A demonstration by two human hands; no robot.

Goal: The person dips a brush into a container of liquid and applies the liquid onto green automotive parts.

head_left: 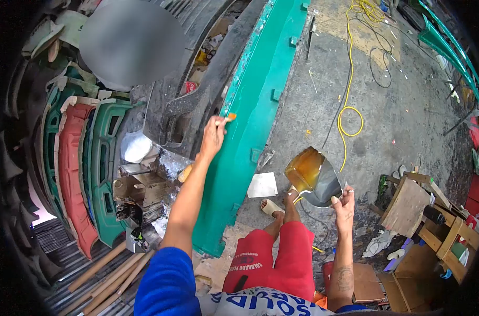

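Note:
A small brush (229,118) is gripped in my left hand (213,138), its bristle end at the left edge of a long green panel (250,113). The panel runs from the top of the view down to near my legs, and part of its surface looks wet and glossy. My right hand (343,202) holds the rim of a metal container (328,185), which is tilted and has amber liquid (305,169) in it. It hangs over the floor, to the right of the panel.
Dark moulded parts (176,113) lie left of the panel. Red (75,168) and green (105,158) moulds stand farther left. A yellow cable (348,95) crosses the floor. White paper (262,185) lies near my feet. Wooden pieces (408,205) and cardboard (367,282) are at the right.

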